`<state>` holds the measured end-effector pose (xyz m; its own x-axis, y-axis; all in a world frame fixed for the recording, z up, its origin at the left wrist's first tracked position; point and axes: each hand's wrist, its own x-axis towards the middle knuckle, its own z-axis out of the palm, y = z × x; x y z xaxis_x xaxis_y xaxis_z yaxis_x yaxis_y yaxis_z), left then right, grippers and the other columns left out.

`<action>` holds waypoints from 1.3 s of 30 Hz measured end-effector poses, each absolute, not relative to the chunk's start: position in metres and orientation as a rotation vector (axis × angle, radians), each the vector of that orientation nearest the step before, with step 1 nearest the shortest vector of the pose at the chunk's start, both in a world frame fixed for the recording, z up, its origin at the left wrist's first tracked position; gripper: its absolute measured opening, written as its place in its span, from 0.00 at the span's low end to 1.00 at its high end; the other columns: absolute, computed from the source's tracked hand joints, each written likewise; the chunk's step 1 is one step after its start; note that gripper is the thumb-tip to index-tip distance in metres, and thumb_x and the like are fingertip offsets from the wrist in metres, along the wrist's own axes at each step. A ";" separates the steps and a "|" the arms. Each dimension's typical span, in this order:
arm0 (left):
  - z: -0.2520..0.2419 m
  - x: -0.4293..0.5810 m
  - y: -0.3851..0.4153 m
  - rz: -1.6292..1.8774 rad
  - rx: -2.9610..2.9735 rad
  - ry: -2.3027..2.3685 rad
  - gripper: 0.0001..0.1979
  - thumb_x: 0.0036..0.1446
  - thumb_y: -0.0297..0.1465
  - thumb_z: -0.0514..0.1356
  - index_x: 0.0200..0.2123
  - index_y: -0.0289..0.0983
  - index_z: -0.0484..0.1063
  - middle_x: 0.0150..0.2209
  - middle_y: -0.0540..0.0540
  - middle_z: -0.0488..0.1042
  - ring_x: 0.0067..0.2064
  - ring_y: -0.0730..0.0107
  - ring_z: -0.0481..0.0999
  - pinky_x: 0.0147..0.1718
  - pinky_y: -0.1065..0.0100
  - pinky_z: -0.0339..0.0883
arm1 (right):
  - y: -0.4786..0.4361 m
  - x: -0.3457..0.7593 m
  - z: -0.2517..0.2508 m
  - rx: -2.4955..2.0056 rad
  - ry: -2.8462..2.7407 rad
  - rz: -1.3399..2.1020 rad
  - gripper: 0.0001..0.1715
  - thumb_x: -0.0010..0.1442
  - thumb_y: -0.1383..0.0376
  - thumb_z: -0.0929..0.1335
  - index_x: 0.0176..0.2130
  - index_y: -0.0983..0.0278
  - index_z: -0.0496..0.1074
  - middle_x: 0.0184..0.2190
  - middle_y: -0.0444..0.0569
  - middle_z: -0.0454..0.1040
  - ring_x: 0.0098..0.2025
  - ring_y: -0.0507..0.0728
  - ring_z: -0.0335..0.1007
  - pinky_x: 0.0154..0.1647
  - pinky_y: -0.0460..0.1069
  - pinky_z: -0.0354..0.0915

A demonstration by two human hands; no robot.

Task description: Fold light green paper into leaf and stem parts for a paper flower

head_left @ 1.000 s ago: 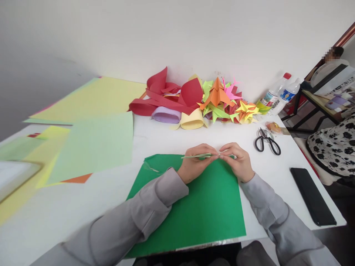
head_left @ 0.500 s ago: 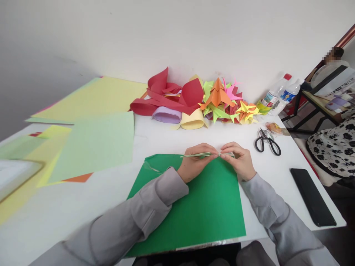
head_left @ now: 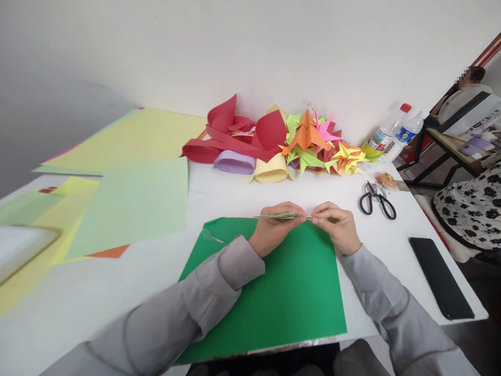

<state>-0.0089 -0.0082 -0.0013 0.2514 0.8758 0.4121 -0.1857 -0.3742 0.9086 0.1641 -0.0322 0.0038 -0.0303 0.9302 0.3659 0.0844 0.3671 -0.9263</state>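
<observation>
Between my two hands is a folded piece of pale green paper (head_left: 287,215), seen nearly edge-on as a thin layered strip. My left hand (head_left: 276,227) pinches it between thumb and fingers, with one end sticking out to the left. Close beside it, my right hand (head_left: 336,225) pinches the other end, and its fingers hide most of that part. Both hands are just above the far part of a green sheet (head_left: 289,292) on the white table (head_left: 219,201).
Behind are red paper shapes (head_left: 270,133) and folded paper figures (head_left: 307,136). Black-handled scissors (head_left: 378,201), a black phone (head_left: 441,277) and plastic bottles (head_left: 391,130) are on the right. Pale coloured sheets (head_left: 136,203) cover the left. Another person's patterned clothing (head_left: 469,209) shows far right.
The folded paper has tilted slightly, its left end a little higher and more edge-on, and the fingers of my right hand have drawn closer together. Both hands keep their pinch.
</observation>
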 end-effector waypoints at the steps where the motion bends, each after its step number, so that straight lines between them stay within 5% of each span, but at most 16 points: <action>1: -0.001 -0.009 -0.008 1.324 1.512 0.676 0.04 0.47 0.30 0.68 0.26 0.36 0.79 0.28 0.45 0.78 0.32 0.67 0.76 0.34 0.65 0.72 | -0.032 0.164 0.004 -0.979 -1.433 0.897 0.01 0.48 0.65 0.75 0.27 0.59 0.79 0.29 0.46 0.75 0.33 0.53 0.71 0.38 0.51 0.68; 19: 0.002 -0.009 -0.009 1.259 1.419 0.814 0.09 0.47 0.35 0.67 0.24 0.34 0.76 0.24 0.47 0.74 0.23 0.75 0.67 0.23 0.71 0.65 | -0.033 0.162 0.006 -1.124 -1.304 0.949 0.12 0.45 0.57 0.76 0.30 0.61 0.76 0.27 0.45 0.76 0.29 0.53 0.69 0.30 0.49 0.67; 26: 0.002 -0.009 -0.011 1.227 1.494 0.734 0.08 0.48 0.34 0.66 0.25 0.34 0.77 0.27 0.46 0.75 0.23 0.75 0.68 0.21 0.71 0.66 | -0.035 0.160 0.004 -1.062 -1.470 0.868 0.03 0.49 0.63 0.74 0.27 0.61 0.78 0.26 0.45 0.76 0.30 0.54 0.71 0.35 0.51 0.67; 39: 0.001 -0.009 -0.011 1.221 1.510 0.765 0.09 0.48 0.35 0.67 0.26 0.34 0.77 0.27 0.46 0.75 0.23 0.75 0.69 0.21 0.71 0.66 | -0.035 0.160 0.007 -1.038 -1.454 0.885 0.04 0.49 0.62 0.74 0.25 0.60 0.78 0.25 0.45 0.76 0.29 0.54 0.71 0.34 0.51 0.68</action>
<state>-0.0088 -0.0110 0.0013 0.2882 0.9050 0.3128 -0.1125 -0.2925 0.9496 0.1595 -0.0349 0.0066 -0.0282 0.9402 0.3393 0.1305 0.3400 -0.9313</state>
